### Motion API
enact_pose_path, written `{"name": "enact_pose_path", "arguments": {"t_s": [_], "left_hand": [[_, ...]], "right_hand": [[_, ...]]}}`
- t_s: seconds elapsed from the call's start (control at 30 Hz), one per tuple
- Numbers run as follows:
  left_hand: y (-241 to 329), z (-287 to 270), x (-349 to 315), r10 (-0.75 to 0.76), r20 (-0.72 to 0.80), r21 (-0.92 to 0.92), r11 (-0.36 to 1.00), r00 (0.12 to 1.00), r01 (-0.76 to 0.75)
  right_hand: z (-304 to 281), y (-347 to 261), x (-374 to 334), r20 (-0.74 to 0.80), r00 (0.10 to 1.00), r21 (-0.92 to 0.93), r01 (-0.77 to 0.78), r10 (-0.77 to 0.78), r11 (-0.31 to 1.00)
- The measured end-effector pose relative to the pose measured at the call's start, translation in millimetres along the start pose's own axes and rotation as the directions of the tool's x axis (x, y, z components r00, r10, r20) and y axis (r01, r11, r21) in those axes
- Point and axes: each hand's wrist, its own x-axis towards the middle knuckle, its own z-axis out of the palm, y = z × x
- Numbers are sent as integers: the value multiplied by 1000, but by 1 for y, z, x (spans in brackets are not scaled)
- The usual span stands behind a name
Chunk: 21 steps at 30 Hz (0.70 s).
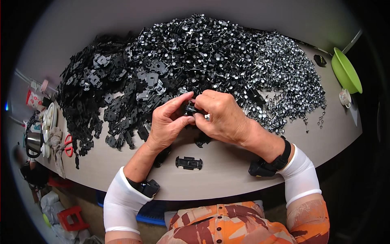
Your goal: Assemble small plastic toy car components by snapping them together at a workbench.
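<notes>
Over the middle of the table, my left hand [170, 118] grips a small black plastic part [190, 109] between thumb and fingers. My right hand [223, 116] is closed on the same part from the other side, its bent fingers hiding much of it. A flat black plastic base [189, 163] with notched ends, like a toy car chassis, lies alone in front of me. Similar flat black pieces [87, 77] are heaped at the left. Behind my hands rises a big mound of small black wheels with silver centres [195, 49].
Loose silver-capped wheel pins [284, 65] spread over the right of the table. A green basin [346, 71] and a white cup [345, 98] stand at the right edge. Red-handled scissors [68, 145], a rag [57, 150] and a metal pot [34, 143] are at the left. A red stool [73, 218] is below.
</notes>
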Motion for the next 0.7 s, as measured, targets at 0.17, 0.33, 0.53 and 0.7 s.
{"name": "enact_pose_path", "arguments": {"t_s": [0.17,0.33,0.53,0.7], "left_hand": [[4,-1,-1,-113,-1,-153,982,994,112],[4,5,-1,-259,-101,-335,918,961,212],[4,1,1,-273,-166,-378,905,948,194],[6,-12,2,-289,-99,-370,899,952,235]], "right_hand": [[8,4,-2,-74,996,8,54,-53,999],[16,9,-2,-125,979,-122,147,-162,982],[-2,14,9,-291,955,71,77,-53,994],[-16,22,10,-78,992,152,-90,102,984]]}}
